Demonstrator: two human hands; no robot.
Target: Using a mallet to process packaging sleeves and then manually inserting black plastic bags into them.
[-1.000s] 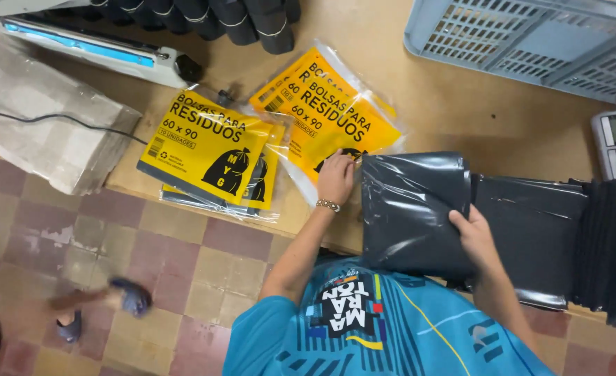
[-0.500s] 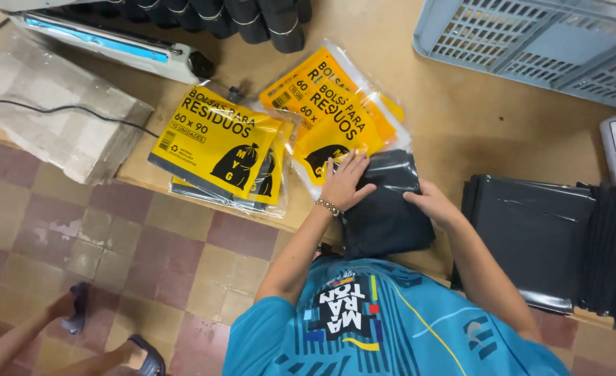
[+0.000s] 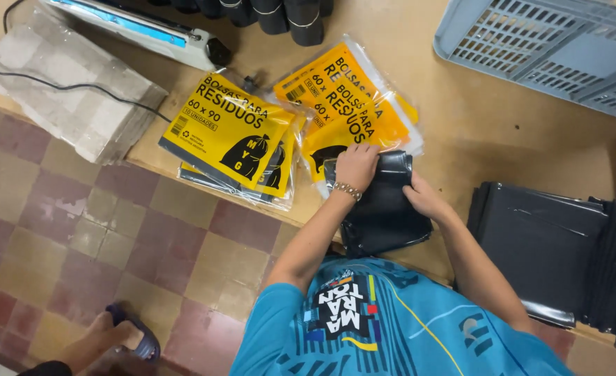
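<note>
My left hand (image 3: 355,166), with a beaded bracelet at the wrist, presses down on the top of a folded black plastic bag (image 3: 385,216) at the front edge of the wooden table (image 3: 489,132). Fingers of my right hand (image 3: 425,198) grip the bag's right edge. The bag is a small thick rectangle and overlaps a yellow printed pack of bags (image 3: 350,104). A second yellow pack (image 3: 228,132) lies to the left.
A flat pile of black bags (image 3: 538,240) lies to the right. A grey plastic crate (image 3: 552,49) sits at the back right, a heat sealer (image 3: 148,31) and black rolls (image 3: 273,14) at the back left. Another person's sandalled foot (image 3: 130,334) is on the tiled floor.
The black bag has gone from a wide sheet to a small folded packet. My right hand moved left toward my left hand, and both now rest on the packet.
</note>
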